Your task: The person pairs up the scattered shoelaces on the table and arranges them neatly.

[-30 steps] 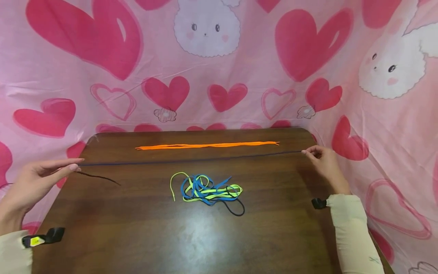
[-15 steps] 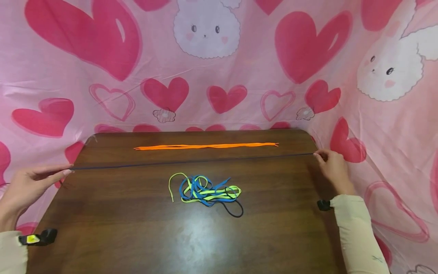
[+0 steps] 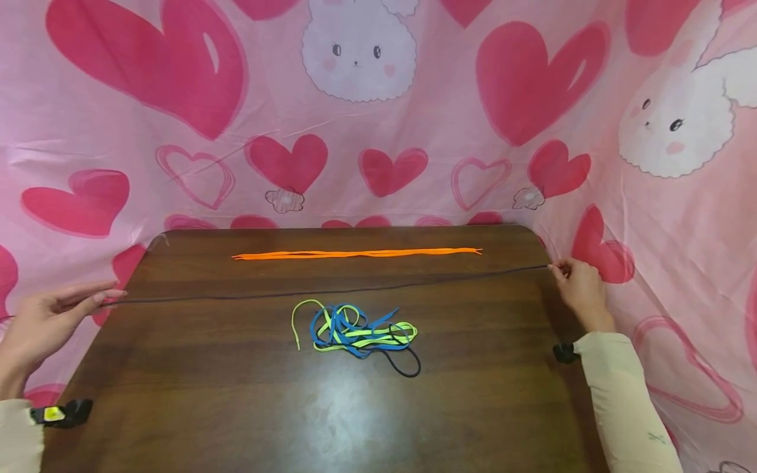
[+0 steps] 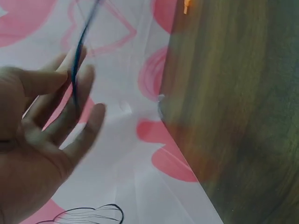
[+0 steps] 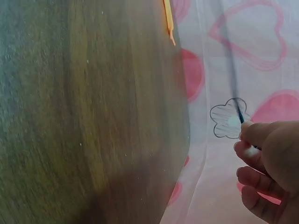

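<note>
A dark shoelace [image 3: 331, 291] stretches across the table in the head view, sagging slightly between both hands. My left hand [image 3: 50, 322] pinches its left end between thumb and fingers, at the table's left edge. In the left wrist view, the lace [image 4: 81, 44] runs down past the thumb tip and over the fingers. At the far right, my right hand [image 3: 582, 292] pinches the other end between thumb and forefinger, the tip partly hidden by the fingers. Behind the dark lace lie orange shoelaces [image 3: 355, 253], laid out straight. A tangle of blue, yellow-green and black shoelaces [image 3: 363, 332] lies in front.
The brown wooden table [image 3: 236, 394] has rounded far corners. A pink cloth [image 3: 437, 118] with hearts and rabbits hangs behind it and along its sides. Black wrist straps [image 3: 68, 414] sit at the cuffs.
My hands have spread farther apart, the left sliding left along the dark lace toward its end and the right moving right. The lace's loose tail at the left has disappeared; the lace now sags slightly.
</note>
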Available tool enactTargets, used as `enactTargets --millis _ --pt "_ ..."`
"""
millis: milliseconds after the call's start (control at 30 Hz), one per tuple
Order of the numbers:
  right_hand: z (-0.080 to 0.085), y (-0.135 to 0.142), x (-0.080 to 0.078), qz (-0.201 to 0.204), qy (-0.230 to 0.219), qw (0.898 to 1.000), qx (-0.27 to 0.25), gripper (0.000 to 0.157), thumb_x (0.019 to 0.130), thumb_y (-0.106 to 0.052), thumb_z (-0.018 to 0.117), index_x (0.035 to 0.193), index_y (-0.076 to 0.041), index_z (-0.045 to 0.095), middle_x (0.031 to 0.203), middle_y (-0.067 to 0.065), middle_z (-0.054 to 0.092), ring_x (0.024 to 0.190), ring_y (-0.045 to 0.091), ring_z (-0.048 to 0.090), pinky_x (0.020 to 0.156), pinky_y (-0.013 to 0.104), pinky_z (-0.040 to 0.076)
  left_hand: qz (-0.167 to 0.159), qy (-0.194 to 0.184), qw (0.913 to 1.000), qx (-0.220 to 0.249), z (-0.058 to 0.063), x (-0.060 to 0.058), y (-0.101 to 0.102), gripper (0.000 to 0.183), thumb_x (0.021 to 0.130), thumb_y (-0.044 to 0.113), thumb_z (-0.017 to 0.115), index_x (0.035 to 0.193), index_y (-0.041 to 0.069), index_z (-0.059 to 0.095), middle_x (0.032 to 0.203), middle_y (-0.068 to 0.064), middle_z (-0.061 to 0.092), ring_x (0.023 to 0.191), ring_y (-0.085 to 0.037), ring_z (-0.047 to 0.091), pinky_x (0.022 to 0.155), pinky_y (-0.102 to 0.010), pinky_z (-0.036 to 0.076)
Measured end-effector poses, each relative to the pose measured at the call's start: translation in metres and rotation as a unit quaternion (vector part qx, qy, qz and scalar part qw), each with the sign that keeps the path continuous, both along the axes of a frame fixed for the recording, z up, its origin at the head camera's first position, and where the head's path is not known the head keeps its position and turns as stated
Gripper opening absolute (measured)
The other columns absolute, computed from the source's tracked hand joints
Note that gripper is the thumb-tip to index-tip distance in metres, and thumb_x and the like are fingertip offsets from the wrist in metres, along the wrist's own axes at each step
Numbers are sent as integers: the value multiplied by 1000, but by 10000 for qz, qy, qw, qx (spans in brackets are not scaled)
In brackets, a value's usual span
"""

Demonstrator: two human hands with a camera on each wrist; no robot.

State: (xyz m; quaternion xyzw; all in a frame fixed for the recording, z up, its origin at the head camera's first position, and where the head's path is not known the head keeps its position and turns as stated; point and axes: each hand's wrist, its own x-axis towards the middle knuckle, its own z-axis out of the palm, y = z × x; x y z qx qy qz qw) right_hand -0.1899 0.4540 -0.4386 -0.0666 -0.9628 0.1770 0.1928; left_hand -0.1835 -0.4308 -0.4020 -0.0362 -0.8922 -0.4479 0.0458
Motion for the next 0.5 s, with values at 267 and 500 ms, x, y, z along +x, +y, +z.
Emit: enactTargets --millis 267,500 --pt "2 4 -2 131 -158 9997 114 22 97 -18 67 94 3 72 81 24 71 68 41 62 61 48 46 -543 436 9975 -122 -20 -4 10 25 95 -1 66 110 16 77 91 30 70 73 13 66 64 -6 48" --pt "0 4 -1 268 -137 9995 124 18 95 -16 69 90 0 73 77 20 71 65 34 61 57 42 44 -1256 -103 9686 -2144 -54 -13 55 35 79 14 86 105 -5 74 92 -17 76 76 -6 68 66 -26 53"
